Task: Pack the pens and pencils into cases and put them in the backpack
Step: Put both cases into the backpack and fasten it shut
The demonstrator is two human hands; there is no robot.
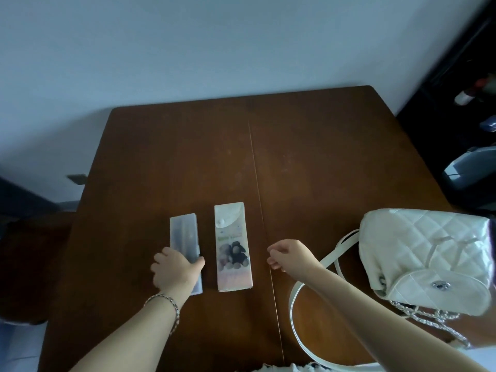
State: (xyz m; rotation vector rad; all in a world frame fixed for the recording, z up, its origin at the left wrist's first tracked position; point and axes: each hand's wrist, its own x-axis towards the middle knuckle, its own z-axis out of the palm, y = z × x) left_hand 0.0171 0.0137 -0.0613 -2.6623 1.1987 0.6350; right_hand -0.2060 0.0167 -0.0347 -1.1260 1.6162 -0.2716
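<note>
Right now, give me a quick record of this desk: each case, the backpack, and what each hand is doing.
translucent case: flat on table, left of the printed case
printed case: flat, flap shut, untouched
backpack: white quilted, right side of table, flap down
left hand: fingers on the translucent case's near end
right hand: loosely curled, empty, between printed case and backpack
loose pens: none visible

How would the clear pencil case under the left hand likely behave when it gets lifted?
The clear case looks boxy with straight edges, so probably stiff rather than floppy. Its smooth surface may be slippery. It lies flat on the table, unlikely to roll. The left hand rests on its near end.
</note>
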